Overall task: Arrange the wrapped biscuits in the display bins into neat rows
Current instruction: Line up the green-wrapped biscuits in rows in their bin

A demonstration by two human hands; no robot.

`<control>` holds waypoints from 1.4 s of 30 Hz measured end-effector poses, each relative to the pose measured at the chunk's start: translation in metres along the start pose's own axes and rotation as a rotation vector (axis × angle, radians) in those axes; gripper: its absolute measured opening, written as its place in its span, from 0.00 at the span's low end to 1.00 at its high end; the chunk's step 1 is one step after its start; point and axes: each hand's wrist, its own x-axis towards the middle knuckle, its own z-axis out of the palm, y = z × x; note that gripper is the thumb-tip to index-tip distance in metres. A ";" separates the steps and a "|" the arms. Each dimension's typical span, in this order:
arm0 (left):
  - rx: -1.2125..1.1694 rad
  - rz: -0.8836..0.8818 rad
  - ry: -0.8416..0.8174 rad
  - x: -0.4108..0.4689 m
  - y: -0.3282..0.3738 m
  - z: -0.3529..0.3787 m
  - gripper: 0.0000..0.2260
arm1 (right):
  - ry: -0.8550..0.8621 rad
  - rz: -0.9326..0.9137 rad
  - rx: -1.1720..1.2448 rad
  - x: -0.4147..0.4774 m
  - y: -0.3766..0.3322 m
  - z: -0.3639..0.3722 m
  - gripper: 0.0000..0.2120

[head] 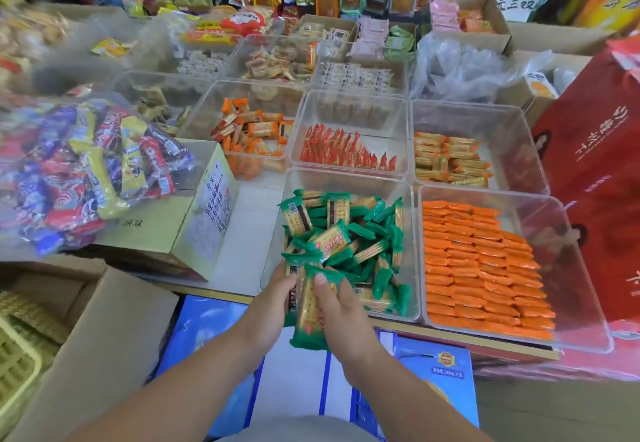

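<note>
Both forearms reach in from the near edge and converge. Left hand (273, 303) and right hand (343, 306) together grasp a small stack of green-wrapped rectangular biscuit packets (308, 313), right thumb on top. The stack is held at the near-left corner of the clear plastic bin (346, 181).

Cannot see fingers of left hand (268, 313), hidden behind held green biscuit packets (308, 306). Cannot read wrapper print. Blurred: candy bag (86, 171). Cropped at right edge: red carton (595, 171).
</note>
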 end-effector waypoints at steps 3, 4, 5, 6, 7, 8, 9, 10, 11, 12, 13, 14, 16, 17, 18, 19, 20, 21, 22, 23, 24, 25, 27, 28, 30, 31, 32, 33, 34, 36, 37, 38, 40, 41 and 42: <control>-0.125 -0.033 -0.124 -0.003 0.001 -0.007 0.15 | 0.015 -0.037 0.005 0.001 -0.006 0.027 0.18; -0.102 -0.034 -0.115 0.002 0.000 -0.014 0.15 | 0.010 0.002 0.013 0.001 -0.007 0.033 0.20; -0.072 -0.008 -0.130 0.001 -0.003 -0.022 0.16 | -0.008 0.050 0.027 0.002 -0.009 0.038 0.20; -0.083 0.022 -0.158 0.004 -0.006 -0.032 0.18 | -0.035 0.092 0.024 0.003 -0.012 0.041 0.19; -0.106 0.027 -0.153 0.005 -0.008 -0.043 0.20 | -0.051 0.125 -0.007 0.005 -0.015 0.044 0.19; -0.132 0.018 -0.125 0.011 -0.012 -0.057 0.22 | -0.058 0.144 -0.057 0.009 -0.018 0.046 0.20; -0.160 0.003 -0.087 0.015 -0.015 -0.068 0.22 | -0.060 0.138 -0.113 0.014 -0.021 0.047 0.19; -0.183 -0.011 -0.065 0.023 -0.015 -0.075 0.21 | -0.067 0.110 -0.161 0.020 -0.024 0.048 0.17; -0.210 -0.023 -0.043 0.028 -0.017 -0.083 0.18 | -0.077 0.062 -0.222 0.028 -0.029 0.048 0.15; -0.246 -0.039 -0.006 0.035 -0.017 -0.088 0.14 | -0.073 -0.001 -0.289 0.038 -0.033 0.047 0.14; -0.291 -0.063 0.042 0.042 -0.017 -0.092 0.11 | -0.048 -0.071 -0.390 0.049 -0.035 0.044 0.14; -0.331 -0.083 0.092 0.049 -0.019 -0.095 0.09 | -0.014 -0.147 -0.551 0.059 -0.038 0.040 0.13; -0.358 -0.101 0.155 0.062 -0.023 -0.101 0.08 | -0.030 -0.342 -1.092 0.085 -0.043 0.028 0.17; -0.350 -0.108 0.170 0.066 -0.025 -0.103 0.08 | -0.118 -0.423 -1.343 0.097 -0.042 0.023 0.19; -0.346 -0.115 0.176 0.070 -0.028 -0.105 0.08 | -0.244 -0.488 -1.553 0.108 -0.040 0.021 0.21; -0.353 -0.130 0.173 0.072 -0.030 -0.106 0.08 | -0.387 -0.536 -1.707 0.118 -0.037 0.020 0.23; -0.371 -0.150 0.159 0.073 -0.033 -0.108 0.08 | -0.513 -0.569 -1.808 0.126 -0.032 0.022 0.24; -0.389 -0.168 0.144 0.073 -0.035 -0.109 0.08 | -0.611 -0.591 -1.875 0.134 -0.025 0.024 0.25; -0.405 -0.180 0.132 0.073 -0.037 -0.111 0.07 | -0.681 -0.615 -1.926 0.142 -0.019 0.026 0.24; -0.411 -0.180 0.121 0.072 -0.038 -0.111 0.07 | -0.724 -0.643 -1.971 0.150 -0.015 0.029 0.23; -0.403 -0.173 0.113 0.073 -0.039 -0.112 0.06 | -0.748 -0.667 -2.015 0.157 -0.011 0.032 0.22; -0.380 -0.161 0.110 0.073 -0.040 -0.113 0.06 | -0.766 -0.678 -2.064 0.163 -0.008 0.035 0.20; -0.308 -0.123 0.110 0.075 -0.040 -0.112 0.05 | -0.778 -0.682 -2.178 0.170 -0.002 0.039 0.16; -0.265 -0.092 0.105 0.075 -0.040 -0.111 0.06 | -0.776 -0.660 -2.231 0.172 0.002 0.040 0.15; -0.150 -0.020 0.082 0.075 -0.038 -0.107 0.12 | -0.790 -0.587 -2.318 0.176 0.014 0.042 0.15; -0.089 0.015 0.071 0.074 -0.036 -0.104 0.15 | -0.813 -0.584 -2.363 0.178 0.019 0.042 0.17; -0.048 0.048 0.059 0.074 -0.034 -0.102 0.16 | -0.836 -0.589 -2.404 0.181 0.022 0.043 0.18; -0.022 0.077 0.042 0.075 -0.033 -0.100 0.16 | -0.848 -0.613 -2.422 0.184 0.024 0.042 0.19; -0.002 0.097 0.027 0.075 -0.033 -0.098 0.15 | -0.849 -0.621 -2.420 0.187 0.024 0.041 0.19; 0.029 0.121 0.007 0.077 -0.032 -0.096 0.16 | -0.840 -0.641 -2.400 0.190 0.024 0.035 0.20; 0.031 0.131 -0.006 0.078 -0.032 -0.097 0.17 | -0.849 -0.655 -2.415 0.191 0.025 0.034 0.21; 0.031 0.139 -0.022 0.079 -0.033 -0.098 0.19 | -0.873 -0.652 -2.457 0.191 0.026 0.033 0.22; 0.056 0.158 -0.056 0.080 -0.035 -0.100 0.22 | -0.906 -0.647 -2.516 0.191 0.029 0.035 0.21; 0.083 0.175 -0.065 0.079 -0.036 -0.099 0.23 | -0.908 -0.633 -2.521 0.192 0.030 0.036 0.20; 0.113 0.194 -0.069 0.078 -0.037 -0.098 0.23 | -0.905 -0.616 -2.523 0.191 0.027 0.037 0.18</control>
